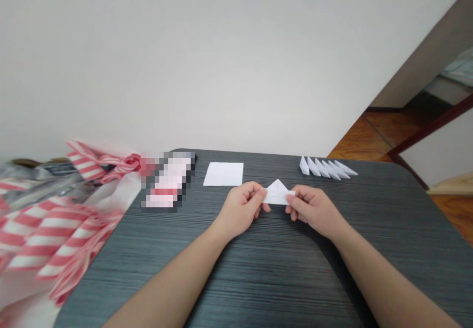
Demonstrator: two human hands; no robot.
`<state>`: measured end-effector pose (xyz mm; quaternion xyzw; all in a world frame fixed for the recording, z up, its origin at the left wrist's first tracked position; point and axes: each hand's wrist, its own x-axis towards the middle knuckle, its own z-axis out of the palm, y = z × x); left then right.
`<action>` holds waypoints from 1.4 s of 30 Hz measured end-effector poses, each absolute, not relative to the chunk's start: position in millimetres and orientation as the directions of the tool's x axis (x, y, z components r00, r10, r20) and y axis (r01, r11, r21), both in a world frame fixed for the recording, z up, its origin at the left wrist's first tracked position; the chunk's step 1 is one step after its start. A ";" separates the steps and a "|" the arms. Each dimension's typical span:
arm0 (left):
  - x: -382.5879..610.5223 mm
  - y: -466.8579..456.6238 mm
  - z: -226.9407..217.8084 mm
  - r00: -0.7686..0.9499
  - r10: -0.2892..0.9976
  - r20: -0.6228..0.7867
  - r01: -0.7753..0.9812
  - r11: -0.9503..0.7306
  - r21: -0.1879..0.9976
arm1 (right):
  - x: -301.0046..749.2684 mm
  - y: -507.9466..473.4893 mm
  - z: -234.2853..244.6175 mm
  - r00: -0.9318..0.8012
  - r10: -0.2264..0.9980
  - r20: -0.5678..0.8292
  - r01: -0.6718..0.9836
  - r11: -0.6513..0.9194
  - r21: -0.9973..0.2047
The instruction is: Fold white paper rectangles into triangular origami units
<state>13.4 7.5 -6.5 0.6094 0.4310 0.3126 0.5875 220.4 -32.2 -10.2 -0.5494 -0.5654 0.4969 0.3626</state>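
Observation:
A folded piece of white paper [278,195] with a pointed top is held in the air just above the table. My left hand [240,209] pinches its left end between thumb and fingers. My right hand [314,211] grips its right end the same way. Beyond the hands, a flat square sheet of white paper [223,174] lies on the dark grey wood-grain table [258,288]. Farther right, several folded white paper pieces [325,168] stand overlapped in a row.
A pixelated, blurred pink and white object [168,182] lies at the table's far left. Red-and-white striped fabric [51,234] hangs past the left edge. A white wall rises behind the table, and a wooden floor [384,131] shows at the right.

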 end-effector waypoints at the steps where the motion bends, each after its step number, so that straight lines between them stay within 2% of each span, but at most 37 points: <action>1: 12.8 7.5 -7.0 0.435 0.893 -0.120 0.161 0.054 0.986 | 220.5 -32.4 -10.0 -0.133 0.982 -0.133 0.255 -0.096 -0.962; 12: 11.8 6.5 -9.2 0.416 0.905 -0.092 0.164 0.025 0.986 | 219.9 -32.3 -8.4 -0.144 0.981 -0.131 0.182 -0.104 -0.978; 28: 12.0 6.5 -10.3 0.409 0.908 -0.090 0.192 0.010 0.981 | 220.6 -31.9 -12.1 -0.155 0.983 -0.100 0.194 -0.069 -0.979; 39: 16.2 8.7 -14.6 0.424 0.905 -0.040 0.129 -0.017 0.991 | 218.0 -30.3 -19.0 0.005 1.000 -0.020 0.176 -0.021 -0.984; 42: 17.5 9.2 -19.2 0.358 0.934 0.003 0.063 -0.027 0.998 | 216.5 -30.3 -16.0 0.113 0.989 0.094 0.327 0.053 -0.943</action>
